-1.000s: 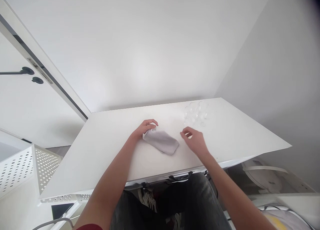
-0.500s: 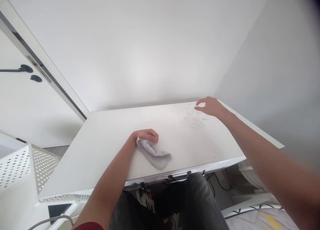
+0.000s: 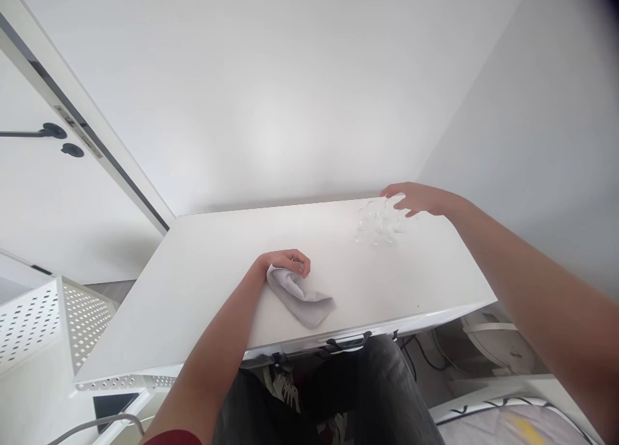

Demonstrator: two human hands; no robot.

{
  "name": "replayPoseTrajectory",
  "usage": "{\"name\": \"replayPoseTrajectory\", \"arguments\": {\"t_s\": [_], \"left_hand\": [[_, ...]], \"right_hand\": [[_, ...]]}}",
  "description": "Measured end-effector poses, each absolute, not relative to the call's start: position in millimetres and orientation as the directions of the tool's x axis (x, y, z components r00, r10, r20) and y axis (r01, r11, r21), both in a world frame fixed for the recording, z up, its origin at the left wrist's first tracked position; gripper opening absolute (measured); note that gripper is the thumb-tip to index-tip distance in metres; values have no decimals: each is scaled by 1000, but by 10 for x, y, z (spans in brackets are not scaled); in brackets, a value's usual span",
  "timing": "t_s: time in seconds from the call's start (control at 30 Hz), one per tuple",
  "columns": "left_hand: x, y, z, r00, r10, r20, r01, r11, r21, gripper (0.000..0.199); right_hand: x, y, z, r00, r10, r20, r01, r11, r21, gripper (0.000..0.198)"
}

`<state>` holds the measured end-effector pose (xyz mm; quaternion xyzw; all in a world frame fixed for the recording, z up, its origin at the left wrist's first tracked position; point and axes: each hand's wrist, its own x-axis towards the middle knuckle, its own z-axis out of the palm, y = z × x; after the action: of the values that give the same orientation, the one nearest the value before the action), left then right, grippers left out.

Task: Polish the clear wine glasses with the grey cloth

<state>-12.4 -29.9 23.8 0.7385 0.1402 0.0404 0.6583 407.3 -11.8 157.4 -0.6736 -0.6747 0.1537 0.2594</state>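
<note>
On the white desktop [image 3: 198, 271], my left hand [image 3: 289, 260] rests with its fingers curled, closed on a grey cloth [image 3: 307, 303]. The cloth hangs folded below the fingers and lies on the surface toward the front edge. My right hand [image 3: 416, 198] is over the back right of the desktop, its fingers apart and holding nothing I can see. Just left of and below that hand is a patch of clear, glossy blobs [image 3: 377, 224] that look like water spots; I cannot tell for certain what they are.
A plain white wall [image 3: 271, 97] stands behind the desk. To the left are a white door [image 3: 39, 200] with a black handle [image 3: 51, 130] and a white perforated panel [image 3: 89, 313]. Cables [image 3: 425, 358] hang below the desk at the right, near a patterned cushion-like surface [image 3: 488, 425].
My right hand has shifted right from beside the clear blobs, and its fingers have spread from a near pinch. My left hand and the cloth have stayed about where they were.
</note>
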Motion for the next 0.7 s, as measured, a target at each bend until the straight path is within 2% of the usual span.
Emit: {"name": "replayPoseTrajectory", "arguments": {"t_s": [0.07, 0.1, 0.23, 0.37, 0.5, 0.7], "left_hand": [[-121, -314, 252, 956, 265, -124, 152, -89, 984, 36], [-120, -320, 256, 956, 267, -124, 152, -87, 985, 35], [-121, -329, 263, 954, 270, -129, 153, -71, 986, 34], [-120, -335, 269, 956, 262, -134, 154, -59, 986, 31], [-111, -342, 278, 953, 274, -127, 148, -54, 988, 33], [-112, -343, 284, 957, 257, -137, 154, -48, 987, 31]], "right_hand": [[4042, -158, 1607, 15, 1000, -27, 816, -28, -578, 20], [4035, -176, 1624, 16, 999, -44, 811, -39, -584, 23], [4066, -221, 1660, -84, 993, -77, 799, 22, -601, 35], [4129, -215, 1641, -199, 978, -67, 780, 117, -615, 31], [4137, -195, 1607, -206, 978, 8, 738, 161, -656, 28], [4061, -193, 1606, -224, 956, -188, 832, 87, -548, 26]]}}
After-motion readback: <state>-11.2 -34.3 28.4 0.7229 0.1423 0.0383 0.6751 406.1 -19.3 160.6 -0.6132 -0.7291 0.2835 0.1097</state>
